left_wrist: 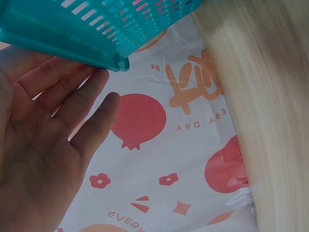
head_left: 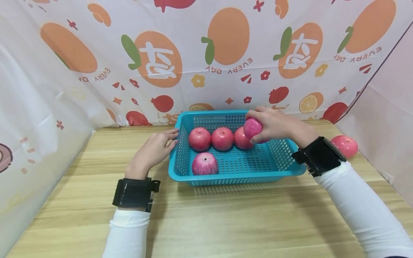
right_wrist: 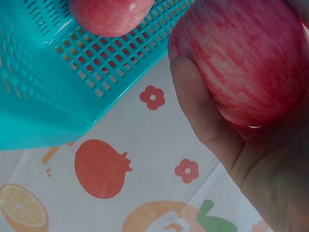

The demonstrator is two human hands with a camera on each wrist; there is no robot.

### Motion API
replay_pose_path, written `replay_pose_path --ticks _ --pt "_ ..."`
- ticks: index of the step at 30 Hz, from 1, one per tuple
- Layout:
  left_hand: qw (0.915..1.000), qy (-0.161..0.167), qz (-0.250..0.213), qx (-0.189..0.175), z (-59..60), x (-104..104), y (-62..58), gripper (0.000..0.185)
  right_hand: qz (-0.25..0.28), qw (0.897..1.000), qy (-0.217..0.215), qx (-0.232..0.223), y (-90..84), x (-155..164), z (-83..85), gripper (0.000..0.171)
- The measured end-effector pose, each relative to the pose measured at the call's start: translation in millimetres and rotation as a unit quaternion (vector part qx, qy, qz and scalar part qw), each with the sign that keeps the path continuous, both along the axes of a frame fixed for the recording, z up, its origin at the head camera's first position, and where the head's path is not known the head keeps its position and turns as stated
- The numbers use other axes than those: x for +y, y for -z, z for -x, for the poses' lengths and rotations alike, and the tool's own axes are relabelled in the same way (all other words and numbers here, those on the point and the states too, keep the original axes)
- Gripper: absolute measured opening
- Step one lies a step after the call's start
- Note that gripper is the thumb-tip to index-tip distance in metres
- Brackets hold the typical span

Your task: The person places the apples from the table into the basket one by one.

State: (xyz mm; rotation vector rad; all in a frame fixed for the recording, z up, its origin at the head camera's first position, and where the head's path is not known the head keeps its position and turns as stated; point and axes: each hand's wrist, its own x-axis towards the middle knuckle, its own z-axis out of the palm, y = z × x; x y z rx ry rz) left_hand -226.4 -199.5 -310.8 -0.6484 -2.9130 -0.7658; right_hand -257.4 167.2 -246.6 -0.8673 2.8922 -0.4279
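A turquoise plastic basket (head_left: 238, 175) with slotted walls stands on the table. Inside it, red apples line the back: one at the left (head_left: 199, 139), one in the middle (head_left: 222, 138) and one partly hidden at the right (head_left: 242, 139). A pinker, streaked apple (head_left: 204, 164) sits at the front left corner. Over the basket's right part, my right hand (head_left: 274, 123) grips another apple (head_left: 253, 128); its red streaks fill the upper right of the right wrist view (right_wrist: 246, 63). At the left rim, my left hand (head_left: 155, 152) rests extended fingers (left_wrist: 87, 92) against the basket.
One more red apple (head_left: 345, 146) lies on the wooden table (head_left: 226, 222), right of the basket and partly behind my right wrist. A white fruit-print curtain (head_left: 193, 93) hangs just behind the basket, with more sheeting at both sides.
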Motion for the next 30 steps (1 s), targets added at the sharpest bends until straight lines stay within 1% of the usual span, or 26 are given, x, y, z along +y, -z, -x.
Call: replay_pose_path --ticks 10,17,23,30 --pt "1.0 -0.003 -0.002 -0.002 -1.3 0 1.7 0.041 -0.012 1.0 -0.008 -0.013 5.3 -11 -0.7 0.071" --pt "1.0 -0.002 -0.002 0.004 -1.0 0 1.8 0.041 -0.019 0.999 -0.028 -0.019 8.1 -17 0.2 0.068" --pt "1.0 -0.002 0.001 0.006 -1.2 0 1.5 0.041 -0.035 0.998 -0.046 -0.016 12.3 -24 0.7 0.067" --pt "1.0 -0.003 0.002 0.006 -0.6 0 1.5 0.041 -0.066 0.996 -0.062 -0.014 21.2 -33 -1.0 0.073"
